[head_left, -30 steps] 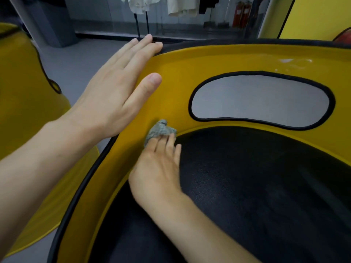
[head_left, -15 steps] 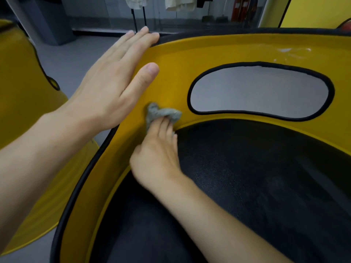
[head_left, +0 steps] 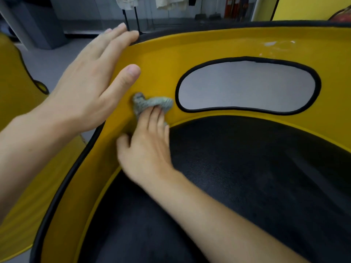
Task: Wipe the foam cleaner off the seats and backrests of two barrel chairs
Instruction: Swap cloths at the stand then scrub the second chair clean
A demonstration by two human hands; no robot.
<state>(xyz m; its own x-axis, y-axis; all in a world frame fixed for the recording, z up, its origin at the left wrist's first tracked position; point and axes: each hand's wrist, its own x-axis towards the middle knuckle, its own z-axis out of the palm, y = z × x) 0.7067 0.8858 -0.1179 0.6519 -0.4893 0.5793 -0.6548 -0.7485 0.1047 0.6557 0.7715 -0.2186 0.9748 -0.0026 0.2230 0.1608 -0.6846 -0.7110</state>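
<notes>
Against backrest (head_left: 209,48), right hand (head_left: 146,149) presses rag (head_left: 152,102) (judged soft, light, slip-prone) under straight fingers (head_left: 152,118), no pinch; left hand (head_left: 89,88) flat, braced on rim (head_left: 190,29).

Two hands (head_left: 83,88) (head_left: 146,147), one grey cloth (head_left: 152,103), two yellow chairs (head_left: 161,59) (head_left: 17,76) and one oval opening (head_left: 247,86) right of the grip are counted.

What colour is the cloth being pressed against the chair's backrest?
The cloth is grey, clearest in the head view.

Free backrest (head_left: 209,46) strip above the oval cutout (head_left: 247,86), open seat (head_left: 256,168) below it, left hand (head_left: 85,88), cloth (head_left: 152,103) and right hand (head_left: 148,147) crowding its left
</notes>
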